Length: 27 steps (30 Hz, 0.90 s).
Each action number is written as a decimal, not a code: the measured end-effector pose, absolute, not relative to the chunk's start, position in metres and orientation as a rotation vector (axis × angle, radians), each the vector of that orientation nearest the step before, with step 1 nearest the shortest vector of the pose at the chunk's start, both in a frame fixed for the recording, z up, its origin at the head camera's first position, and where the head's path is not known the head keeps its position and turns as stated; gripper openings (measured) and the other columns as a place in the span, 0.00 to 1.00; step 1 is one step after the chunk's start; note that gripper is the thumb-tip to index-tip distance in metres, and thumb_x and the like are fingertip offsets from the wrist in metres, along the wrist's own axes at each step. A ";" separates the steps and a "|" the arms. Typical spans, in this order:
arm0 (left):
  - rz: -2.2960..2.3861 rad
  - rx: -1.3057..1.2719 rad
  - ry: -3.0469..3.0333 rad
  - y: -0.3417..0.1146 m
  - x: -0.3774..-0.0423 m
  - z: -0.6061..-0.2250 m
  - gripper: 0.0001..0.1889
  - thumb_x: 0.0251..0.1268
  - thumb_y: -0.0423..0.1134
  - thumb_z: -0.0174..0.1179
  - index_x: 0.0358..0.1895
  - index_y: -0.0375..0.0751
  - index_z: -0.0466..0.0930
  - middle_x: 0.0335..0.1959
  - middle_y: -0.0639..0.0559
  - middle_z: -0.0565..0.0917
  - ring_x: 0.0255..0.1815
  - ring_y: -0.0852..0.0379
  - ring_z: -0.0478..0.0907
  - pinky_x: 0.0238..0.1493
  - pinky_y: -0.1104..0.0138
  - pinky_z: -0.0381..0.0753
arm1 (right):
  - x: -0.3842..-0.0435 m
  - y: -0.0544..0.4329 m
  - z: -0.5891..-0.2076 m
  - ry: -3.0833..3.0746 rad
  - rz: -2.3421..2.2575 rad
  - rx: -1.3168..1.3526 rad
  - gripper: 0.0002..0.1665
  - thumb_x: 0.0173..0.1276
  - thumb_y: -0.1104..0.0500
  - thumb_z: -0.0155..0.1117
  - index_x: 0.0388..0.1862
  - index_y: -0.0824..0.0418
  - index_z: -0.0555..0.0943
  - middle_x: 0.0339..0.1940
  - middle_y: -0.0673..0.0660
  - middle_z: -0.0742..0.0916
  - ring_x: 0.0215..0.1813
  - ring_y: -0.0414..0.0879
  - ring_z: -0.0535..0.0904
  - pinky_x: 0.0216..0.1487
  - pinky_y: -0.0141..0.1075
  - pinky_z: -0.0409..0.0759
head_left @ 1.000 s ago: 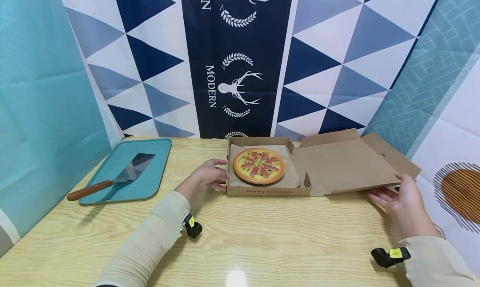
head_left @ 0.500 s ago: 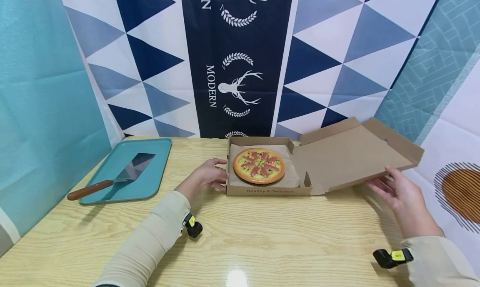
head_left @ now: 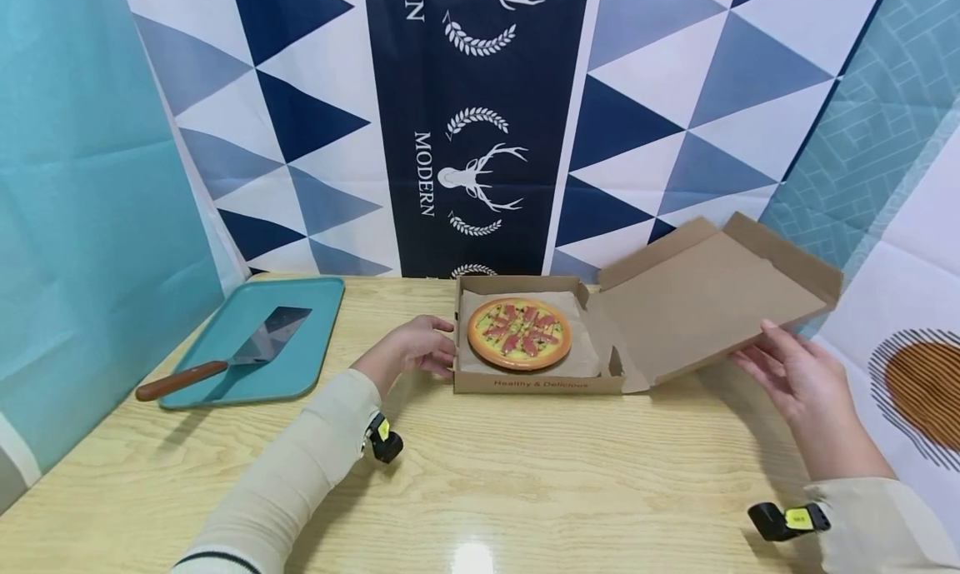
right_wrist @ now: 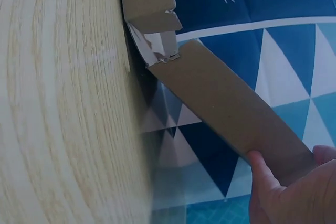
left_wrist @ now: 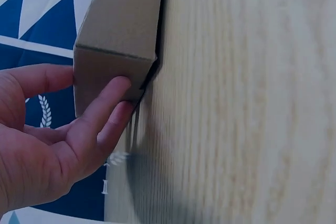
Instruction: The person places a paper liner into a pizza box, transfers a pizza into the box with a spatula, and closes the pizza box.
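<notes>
A cardboard pizza box (head_left: pixel 540 384) stands open on the table, its base holding a pizza (head_left: pixel 519 333) on brown paper. My left hand (head_left: pixel 418 346) is at the base's left wall; in the left wrist view, fairly straight fingers (left_wrist: pixel 107 100) press the wall's outer face. On the right, the box lid (head_left: pixel 690 295) slopes upward from its hinge, far end raised off the table. My right hand (head_left: pixel 806 382) grips the lid's near side edge, thumb above and fingers underneath. The right wrist view shows the lid's side flap (right_wrist: pixel 231 106) between thumb and fingers.
At the left lies a teal tray (head_left: pixel 318 341). A pizza server (head_left: pixel 266 338) rests across it, its wooden handle sticking out past the tray's left edge. Patterned cloth (head_left: pixel 472 124) hangs close behind the box, and more cloth (head_left: pixel 900 249) rises at the right.
My right hand has raised the lid's far end and shifted slightly left along with it. My left hand, the box base and the pizza have stayed in place.
</notes>
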<state>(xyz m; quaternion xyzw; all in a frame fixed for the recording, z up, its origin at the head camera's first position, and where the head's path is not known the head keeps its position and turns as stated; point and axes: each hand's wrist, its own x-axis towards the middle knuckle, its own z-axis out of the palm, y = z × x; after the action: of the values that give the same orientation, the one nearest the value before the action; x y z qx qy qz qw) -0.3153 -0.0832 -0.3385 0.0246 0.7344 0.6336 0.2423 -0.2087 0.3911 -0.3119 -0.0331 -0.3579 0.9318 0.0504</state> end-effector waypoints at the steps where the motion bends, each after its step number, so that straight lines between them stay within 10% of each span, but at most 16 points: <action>1: 1.735 0.061 2.002 -0.083 -0.317 -0.339 0.32 0.64 0.21 0.52 0.71 0.28 0.53 0.56 0.27 0.74 0.39 0.48 0.82 0.39 0.57 0.85 | -0.209 0.389 -0.311 -1.096 2.826 -0.079 0.06 0.72 0.70 0.55 0.40 0.65 0.79 0.34 0.63 0.87 0.38 0.55 0.86 0.38 0.48 0.85; 17: 1.895 -0.045 1.891 -0.082 -0.359 -0.347 0.33 0.69 0.27 0.54 0.75 0.38 0.54 0.46 0.42 0.73 0.35 0.54 0.75 0.51 0.50 0.80 | -0.207 0.372 -0.302 -1.300 2.598 0.023 0.05 0.68 0.71 0.60 0.42 0.64 0.78 0.33 0.59 0.87 0.35 0.52 0.87 0.33 0.46 0.85; 27: 1.877 -0.025 1.928 -0.081 -0.365 -0.351 0.32 0.68 0.25 0.52 0.75 0.40 0.56 0.59 0.34 0.71 0.49 0.45 0.77 0.45 0.52 0.83 | -0.206 0.366 -0.301 -1.364 2.526 0.077 0.10 0.69 0.70 0.60 0.47 0.63 0.76 0.36 0.57 0.87 0.36 0.51 0.87 0.35 0.43 0.85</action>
<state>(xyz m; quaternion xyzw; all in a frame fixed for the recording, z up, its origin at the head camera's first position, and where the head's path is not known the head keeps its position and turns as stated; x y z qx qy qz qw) -0.3645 -0.0813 -0.3513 -0.0092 0.6984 0.6799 0.2233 -0.2062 0.3655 -0.3013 0.0264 -0.4707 0.8716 0.1346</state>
